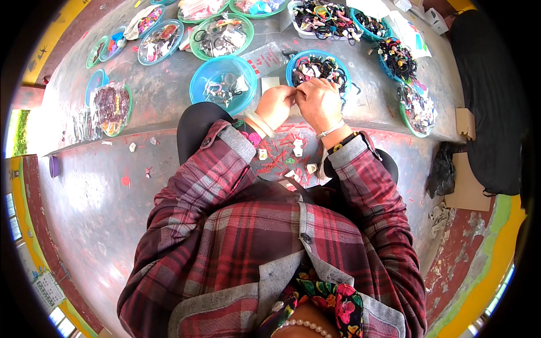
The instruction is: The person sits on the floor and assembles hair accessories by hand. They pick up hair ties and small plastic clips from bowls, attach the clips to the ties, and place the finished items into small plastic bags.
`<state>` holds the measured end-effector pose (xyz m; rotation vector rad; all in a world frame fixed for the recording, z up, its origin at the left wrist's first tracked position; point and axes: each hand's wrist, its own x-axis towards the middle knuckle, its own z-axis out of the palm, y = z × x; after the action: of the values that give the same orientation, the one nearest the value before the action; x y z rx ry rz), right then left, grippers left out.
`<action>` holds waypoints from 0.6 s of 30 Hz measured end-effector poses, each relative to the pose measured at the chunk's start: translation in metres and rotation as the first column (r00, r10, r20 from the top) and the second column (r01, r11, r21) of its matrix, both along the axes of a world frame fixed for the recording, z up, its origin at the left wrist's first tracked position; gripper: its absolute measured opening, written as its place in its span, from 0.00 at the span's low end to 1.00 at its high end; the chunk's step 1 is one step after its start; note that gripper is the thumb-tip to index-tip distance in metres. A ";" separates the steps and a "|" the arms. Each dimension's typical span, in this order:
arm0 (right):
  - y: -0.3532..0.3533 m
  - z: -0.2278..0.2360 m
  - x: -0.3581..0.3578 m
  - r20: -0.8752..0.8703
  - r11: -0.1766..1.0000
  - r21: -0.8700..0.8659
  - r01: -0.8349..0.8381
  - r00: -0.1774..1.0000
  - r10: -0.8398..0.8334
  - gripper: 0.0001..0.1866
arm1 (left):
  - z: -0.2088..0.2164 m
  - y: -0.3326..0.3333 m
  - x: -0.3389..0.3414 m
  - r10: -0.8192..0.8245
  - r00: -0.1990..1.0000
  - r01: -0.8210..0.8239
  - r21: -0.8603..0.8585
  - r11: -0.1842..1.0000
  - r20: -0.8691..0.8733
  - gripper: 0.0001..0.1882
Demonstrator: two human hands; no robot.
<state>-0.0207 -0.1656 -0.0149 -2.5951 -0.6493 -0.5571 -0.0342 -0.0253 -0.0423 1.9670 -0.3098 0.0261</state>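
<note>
My left hand and my right hand meet at the fingertips, just in front of a blue basin heaped with dark hair ties and small pale pieces. Both hands are closed in a pinch. Whatever lies between the fingers is too small to make out. To the left of my hands, a second blue basin holds a few small clear packets and hair ties. Beneath my wrists, red scraps and several small white pieces lie scattered on the floor.
Farther off stand a green basin of packets and a white tray of dark hair ties. More filled basins line the right, including a green one. A bag of brown items lies left. Black plastic and cardboard sit right.
</note>
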 end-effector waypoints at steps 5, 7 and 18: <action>0.001 0.005 -0.003 -0.011 1.000 -0.017 -0.007 1.000 0.006 0.03 | 0.002 0.001 0.000 0.010 1.000 -0.010 0.022 1.000 0.010 0.12; 0.001 0.002 -0.001 -0.008 1.000 0.000 -0.015 1.000 0.015 0.04 | 0.001 0.001 0.000 0.003 1.000 -0.004 0.022 1.000 0.012 0.12; -0.002 0.002 -0.002 -0.029 0.998 -0.056 -0.034 0.999 0.032 0.05 | -0.006 -0.002 0.001 0.028 0.998 -0.025 -0.054 0.998 0.047 0.07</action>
<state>-0.0224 -0.1676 -0.0126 -2.6347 -0.7071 -0.4981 -0.0333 -0.0272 -0.0487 1.9196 -0.3113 0.0978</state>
